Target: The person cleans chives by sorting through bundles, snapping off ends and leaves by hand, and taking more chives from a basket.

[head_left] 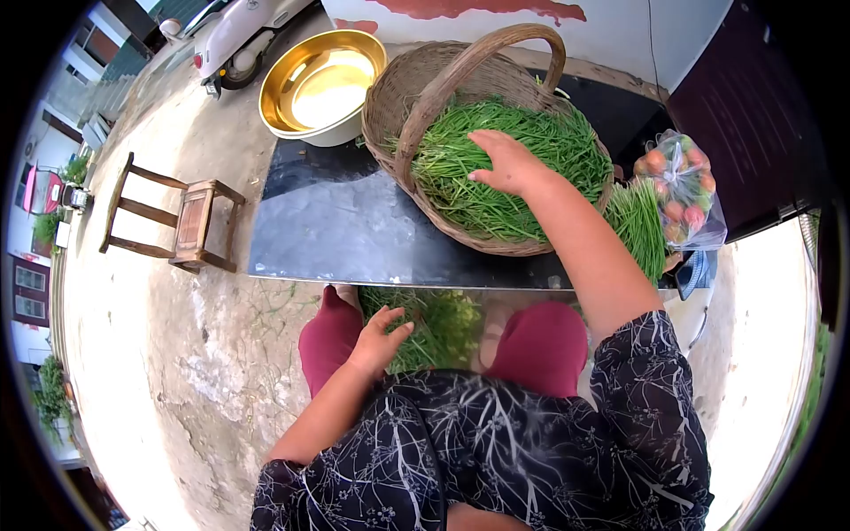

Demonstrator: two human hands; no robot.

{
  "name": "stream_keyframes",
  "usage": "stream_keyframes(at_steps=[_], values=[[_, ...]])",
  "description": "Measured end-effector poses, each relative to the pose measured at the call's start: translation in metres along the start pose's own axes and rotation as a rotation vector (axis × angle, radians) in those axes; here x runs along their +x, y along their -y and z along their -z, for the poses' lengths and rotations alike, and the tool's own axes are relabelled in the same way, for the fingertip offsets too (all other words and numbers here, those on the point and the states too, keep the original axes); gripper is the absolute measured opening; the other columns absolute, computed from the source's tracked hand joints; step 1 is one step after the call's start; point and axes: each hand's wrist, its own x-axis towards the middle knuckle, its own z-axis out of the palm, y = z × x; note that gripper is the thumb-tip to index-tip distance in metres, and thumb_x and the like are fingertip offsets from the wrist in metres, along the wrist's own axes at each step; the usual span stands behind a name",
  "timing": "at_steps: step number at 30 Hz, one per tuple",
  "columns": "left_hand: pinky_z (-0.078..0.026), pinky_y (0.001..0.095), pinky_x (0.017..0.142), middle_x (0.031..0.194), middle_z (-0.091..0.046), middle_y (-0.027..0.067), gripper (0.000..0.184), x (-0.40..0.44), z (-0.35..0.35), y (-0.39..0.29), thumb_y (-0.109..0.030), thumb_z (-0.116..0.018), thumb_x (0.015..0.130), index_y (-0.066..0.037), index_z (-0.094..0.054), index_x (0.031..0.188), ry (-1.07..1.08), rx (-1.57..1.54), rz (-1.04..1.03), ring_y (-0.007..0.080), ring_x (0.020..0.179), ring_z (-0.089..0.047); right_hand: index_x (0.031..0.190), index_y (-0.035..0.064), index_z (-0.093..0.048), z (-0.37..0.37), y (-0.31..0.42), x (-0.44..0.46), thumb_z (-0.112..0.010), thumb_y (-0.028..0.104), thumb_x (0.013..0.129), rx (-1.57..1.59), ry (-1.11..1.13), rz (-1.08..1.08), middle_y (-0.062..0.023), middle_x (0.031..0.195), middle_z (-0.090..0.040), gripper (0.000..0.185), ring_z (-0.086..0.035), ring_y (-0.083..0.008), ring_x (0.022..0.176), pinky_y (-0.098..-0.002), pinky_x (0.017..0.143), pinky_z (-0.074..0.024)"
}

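A wicker basket [390, 124] with an arched handle stands on the dark table, filled with long thin green stalks [496, 208], perhaps chives. My right hand [506, 165] is over the stalks, thumb and fingers apart, with nothing held; whether it touches them I cannot tell. Near my left knee, below the table's front edge, my left hand [381, 341] hangs with its fingers spread and holds nothing. Beneath it, between my legs, lie more greens [421, 327], some with yellowish leaves. A bundle of similar stalks [636, 226] lies right of the basket.
The black table [336, 234] bears a gold-coloured basin [283, 80] left of the basket. At the right is a clear plastic bag of round red and green fruit [680, 181]. A wooden chair [190, 221] stands to the left, a scooter [243, 40] behind, a wall [611, 40] beyond.
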Motion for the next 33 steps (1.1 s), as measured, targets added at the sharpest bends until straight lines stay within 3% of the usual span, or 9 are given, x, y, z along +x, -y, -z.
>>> stream_keyframes(at_steps=[2,7,13,15,19,22,26,28,33], values=[[-0.027,0.033,0.1,0.14,-0.022,0.0161,0.046,0.002,0.002,0.003,-0.021,-0.062,0.08,-0.005,-0.048,0.121,0.002,-0.04,0.028,0.0269,0.125,-0.03,0.133,0.0106,-0.031,-0.019,0.003,0.02,-0.066,0.026,0.073,-0.07,0.122,-0.049,-0.0066,0.138,-0.029,0.071,-0.024,-0.0221,0.129,-0.0366,0.105,-0.0215],[-0.031,0.0338,0.099,0.136,-0.027,0.0221,0.045,0.005,0.009,0.009,-0.028,-0.061,0.078,-0.007,-0.052,0.117,-0.051,0.019,-0.008,0.0308,0.124,-0.033,0.137,0.0144,-0.021,-0.026,0.02,0.047,-0.068,0.028,0.072,-0.233,0.256,-0.121,-0.003,0.14,-0.027,0.081,-0.021,-0.0204,0.13,-0.0389,0.107,-0.0151],[-0.029,0.0333,0.099,0.139,-0.025,0.0156,0.045,-0.001,0.015,0.001,-0.023,-0.061,0.08,-0.006,-0.049,0.12,-0.043,-0.055,0.051,0.0273,0.124,-0.033,0.132,0.013,-0.033,-0.021,0.015,0.057,-0.064,0.015,0.07,-0.36,0.39,-0.094,-0.0093,0.121,-0.05,0.069,-0.047,-0.025,0.11,-0.0383,0.098,-0.0276],[-0.03,0.0332,0.099,0.139,-0.025,0.016,0.045,0.001,0.017,0.003,-0.023,-0.061,0.08,-0.006,-0.049,0.12,-0.048,-0.038,0.05,0.0275,0.123,-0.034,0.126,0.0122,-0.041,-0.02,0.012,0.049,-0.06,0.009,0.068,-0.332,0.217,0.011,-0.0095,0.11,-0.058,0.061,-0.054,-0.0269,0.098,-0.0376,0.091,-0.0331],[-0.029,0.0331,0.099,0.139,-0.025,0.0166,0.045,0.005,0.015,0.012,-0.022,-0.061,0.08,-0.005,-0.049,0.119,-0.031,0.029,0.018,0.0275,0.123,-0.033,0.121,0.0107,-0.048,0.007,0.004,0.031,-0.062,0.013,0.066,-0.171,0.111,0.007,-0.0097,0.111,-0.056,0.057,-0.051,-0.0266,0.102,-0.036,0.092,-0.0332],[-0.029,0.0332,0.099,0.139,-0.024,0.0168,0.044,0.005,0.012,0.012,-0.021,-0.061,0.08,-0.004,-0.049,0.119,-0.029,-0.035,0.028,0.0276,0.124,-0.033,0.114,0.0096,-0.055,0.026,-0.005,0.024,-0.066,0.019,0.061,-0.068,0.156,-0.2,-0.0112,0.117,-0.052,0.055,-0.043,-0.0237,0.111,-0.0372,0.093,-0.0343],[-0.029,0.0331,0.099,0.138,-0.025,0.019,0.044,0.004,0.009,0.009,-0.022,-0.061,0.08,-0.004,-0.05,0.118,-0.037,-0.045,0.019,0.0287,0.124,-0.033,0.113,0.0096,-0.055,0.025,-0.022,0.014,-0.066,0.018,0.06,-0.128,0.135,-0.039,-0.0116,0.116,-0.053,0.054,-0.046,-0.025,0.108,-0.0377,0.092,-0.037],[-0.03,0.0331,0.099,0.136,-0.027,0.0209,0.044,0.004,0.008,0.008,-0.024,-0.061,0.079,-0.004,-0.051,0.117,-0.048,-0.047,0.007,0.0298,0.124,-0.032,0.11,0.009,-0.056,0.021,-0.016,0.006,-0.066,0.015,0.06,0.145,0.276,-0.079,-0.012,0.112,-0.054,0.052,-0.047,-0.0268,0.106,-0.0372,0.091,-0.0379],[-0.03,0.0336,0.099,0.137,-0.026,0.0204,0.044,0.006,0.006,0.009,-0.025,-0.061,0.079,-0.006,-0.051,0.118,-0.041,-0.043,0.004,0.0302,0.124,-0.032,0.11,0.0072,-0.051,0.011,0.011,-0.022,-0.069,0.008,0.057,-0.132,0.408,-0.003,-0.0134,0.103,-0.054,0.056,-0.047,-0.0297,0.104,-0.0386,0.09,-0.0349]])
